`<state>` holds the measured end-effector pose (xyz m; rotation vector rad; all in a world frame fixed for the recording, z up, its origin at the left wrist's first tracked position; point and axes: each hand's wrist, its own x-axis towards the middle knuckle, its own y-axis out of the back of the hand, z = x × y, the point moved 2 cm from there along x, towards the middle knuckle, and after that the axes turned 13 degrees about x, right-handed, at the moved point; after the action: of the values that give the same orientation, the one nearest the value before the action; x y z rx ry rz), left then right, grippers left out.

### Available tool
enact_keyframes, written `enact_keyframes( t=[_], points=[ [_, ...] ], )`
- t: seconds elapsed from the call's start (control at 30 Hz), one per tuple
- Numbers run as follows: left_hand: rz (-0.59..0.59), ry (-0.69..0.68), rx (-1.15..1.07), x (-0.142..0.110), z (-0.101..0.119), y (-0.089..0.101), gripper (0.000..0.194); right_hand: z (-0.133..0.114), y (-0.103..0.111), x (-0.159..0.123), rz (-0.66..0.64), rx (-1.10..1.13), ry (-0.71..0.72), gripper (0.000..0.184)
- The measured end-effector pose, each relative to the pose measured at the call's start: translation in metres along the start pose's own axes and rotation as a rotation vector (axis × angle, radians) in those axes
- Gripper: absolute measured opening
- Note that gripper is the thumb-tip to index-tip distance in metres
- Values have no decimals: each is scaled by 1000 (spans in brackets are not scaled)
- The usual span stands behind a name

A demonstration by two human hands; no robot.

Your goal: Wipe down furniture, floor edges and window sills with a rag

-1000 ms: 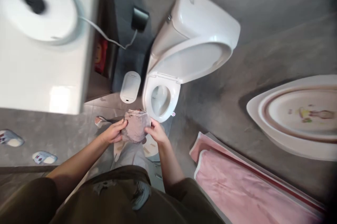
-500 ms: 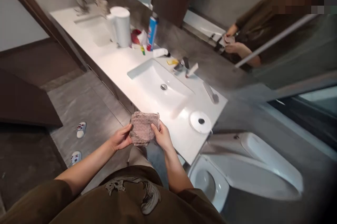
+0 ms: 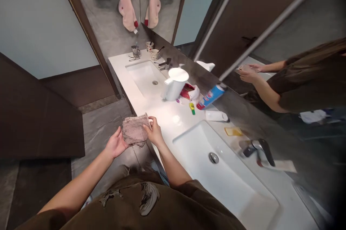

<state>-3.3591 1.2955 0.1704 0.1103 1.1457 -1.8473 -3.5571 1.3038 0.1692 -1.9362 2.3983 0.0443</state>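
A folded pinkish-grey cloth point(image 3: 134, 130) with dark smudges is held up in front of my body, just off the counter's front edge. My right hand point(image 3: 154, 132) grips its right side, thumb on top and fingers behind. At the left side, my left hand point(image 3: 116, 144) supports the cloth's edge; its thumb points up and its other fingers are partly hidden beneath. To the right lies the near sink point(image 3: 194, 140) with a round metal drain, and its dark-handled faucet point(image 3: 258, 149) stands behind it.
Along the white counter point(image 3: 159, 111) stand a white jug-like container point(image 3: 177, 84), a blue spray can point(image 3: 212, 96), a white tube point(image 3: 217, 116) and a yellow packet point(image 3: 233, 131). A far sink point(image 3: 144, 79) and cups point(image 3: 155, 54) are beyond. A pink towel point(image 3: 127, 8) hangs on the wall.
My view has swung left along the counter, bringing the far sink and pink towel into sight while the toilet has left view. Both hands still hold the cloth.
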Motion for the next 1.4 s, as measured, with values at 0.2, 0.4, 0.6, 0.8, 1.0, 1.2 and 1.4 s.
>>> enact_keyframes(
  t=[0.2,0.4,0.6,0.8,1.0,1.2,1.4],
  points=[
    [52,87,-41,104,118,30,28,-16,-50,153,117,-48,116,19],
    [-87,214,266,249,219,20,35,7,-52,266,539,232,86,25],
    [-97,11,922,423,287,0,46,70,10,336,913,49,-269,25],
    [-56,-136,1962,541,297,32,46,125,44,379,1030,-159,-511,50],
    [-385,-234,2293,571,220,57,51,182,5,438,847,-486,-659,50],
    [-825,-240,2095,603,197,69,45,223,-16,454,639,-620,-633,53],
    [-521,-199,2087,613,234,68,51,220,-2,441,717,-601,-648,54]
  ],
)
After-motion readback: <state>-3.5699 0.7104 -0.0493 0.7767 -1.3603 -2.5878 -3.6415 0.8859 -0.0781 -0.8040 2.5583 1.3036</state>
